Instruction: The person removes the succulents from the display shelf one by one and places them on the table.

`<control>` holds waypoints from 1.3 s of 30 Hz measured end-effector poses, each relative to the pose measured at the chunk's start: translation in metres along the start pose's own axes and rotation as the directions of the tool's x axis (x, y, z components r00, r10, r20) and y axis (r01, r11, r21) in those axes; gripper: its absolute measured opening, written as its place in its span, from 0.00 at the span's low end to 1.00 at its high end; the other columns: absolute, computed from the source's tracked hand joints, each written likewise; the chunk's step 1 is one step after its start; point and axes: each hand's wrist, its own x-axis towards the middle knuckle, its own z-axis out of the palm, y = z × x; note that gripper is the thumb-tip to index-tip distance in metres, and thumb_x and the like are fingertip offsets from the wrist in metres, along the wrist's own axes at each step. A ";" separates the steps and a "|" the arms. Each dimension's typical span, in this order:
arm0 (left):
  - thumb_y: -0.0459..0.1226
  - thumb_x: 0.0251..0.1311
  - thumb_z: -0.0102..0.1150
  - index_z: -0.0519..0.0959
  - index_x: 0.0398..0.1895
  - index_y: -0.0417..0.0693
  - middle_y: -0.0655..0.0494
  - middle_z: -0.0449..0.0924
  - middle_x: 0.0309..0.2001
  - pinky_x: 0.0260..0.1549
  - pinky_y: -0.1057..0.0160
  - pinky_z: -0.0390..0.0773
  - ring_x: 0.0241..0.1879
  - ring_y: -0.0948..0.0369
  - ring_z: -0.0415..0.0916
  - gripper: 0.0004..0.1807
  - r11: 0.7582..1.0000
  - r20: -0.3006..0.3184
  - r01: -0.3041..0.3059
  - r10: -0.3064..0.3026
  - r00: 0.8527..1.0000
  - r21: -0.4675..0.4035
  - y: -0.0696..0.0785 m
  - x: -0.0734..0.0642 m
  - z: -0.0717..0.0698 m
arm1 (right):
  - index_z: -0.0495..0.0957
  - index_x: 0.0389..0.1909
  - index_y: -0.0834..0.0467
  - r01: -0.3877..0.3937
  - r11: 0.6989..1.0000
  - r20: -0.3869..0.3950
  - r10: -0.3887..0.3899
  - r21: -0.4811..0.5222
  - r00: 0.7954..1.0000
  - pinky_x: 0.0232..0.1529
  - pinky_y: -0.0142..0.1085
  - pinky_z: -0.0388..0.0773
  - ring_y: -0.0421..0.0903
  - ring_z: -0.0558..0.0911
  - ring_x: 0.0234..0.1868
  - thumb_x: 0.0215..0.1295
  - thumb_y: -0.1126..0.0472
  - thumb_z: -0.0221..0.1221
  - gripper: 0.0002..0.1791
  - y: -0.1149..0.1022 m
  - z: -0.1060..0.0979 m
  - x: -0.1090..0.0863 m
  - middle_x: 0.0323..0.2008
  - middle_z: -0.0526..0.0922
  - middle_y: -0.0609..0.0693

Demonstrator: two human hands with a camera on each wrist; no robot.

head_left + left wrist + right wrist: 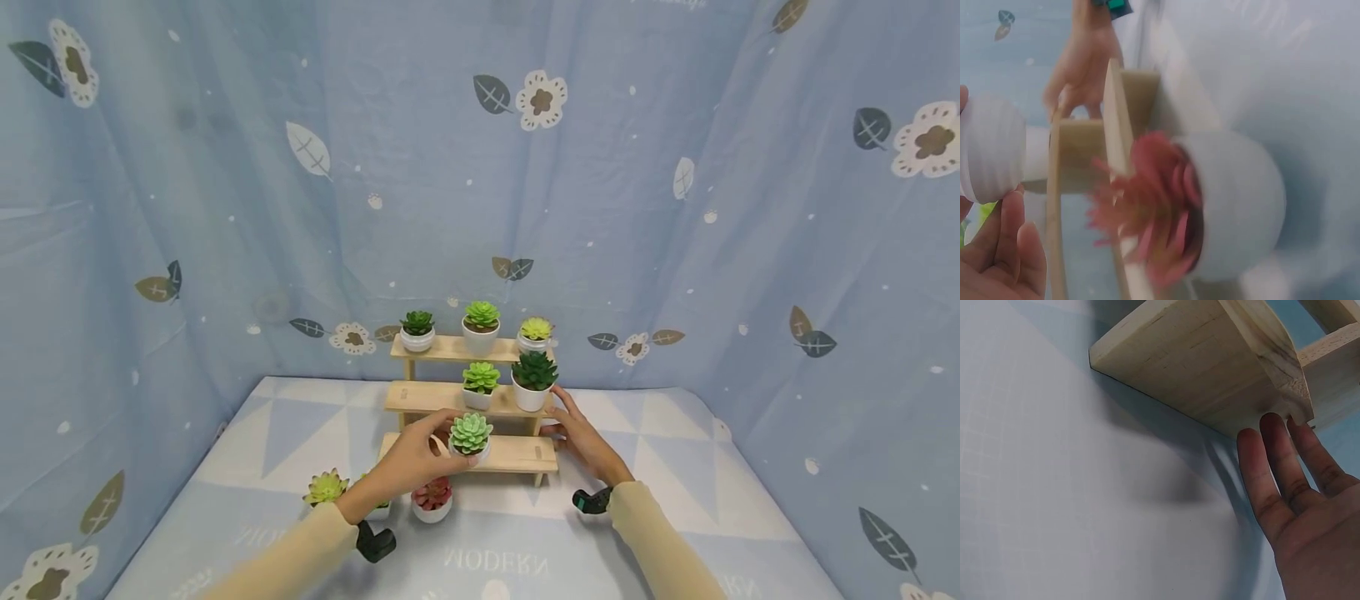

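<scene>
My left hand (408, 457) holds a pale-green succulent in a white pot (470, 436) by its sides, just in front of and above the lowest step of a three-tier wooden stand (517, 452). In the left wrist view the ribbed white pot (997, 149) sits between the fingers. At the stand's right end is my right hand (588, 442); in the right wrist view its fairly straight fingers (1260, 472) touch the wooden end. A dark-green succulent (534, 372) and a bright-green one (480, 380) stand on the middle step.
Three potted succulents, including a dark one (417, 327), line the top step. On the patterned cloth (637, 550) in front stand a red succulent (432, 495), a yellow-green one (326, 486) and another partly behind my left wrist. A blue curtain (420, 167) hangs behind.
</scene>
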 end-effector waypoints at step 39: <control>0.59 0.53 0.76 0.78 0.64 0.54 0.64 0.83 0.49 0.46 0.54 0.77 0.46 0.63 0.80 0.37 0.983 0.147 -0.039 0.013 0.989 0.180 -0.011 0.002 0.040 | 0.43 0.82 0.33 -0.003 1.000 0.005 0.003 0.010 1.000 0.52 0.46 0.75 0.55 0.77 0.57 0.77 0.38 0.53 0.41 0.002 0.001 0.001 0.76 0.57 0.57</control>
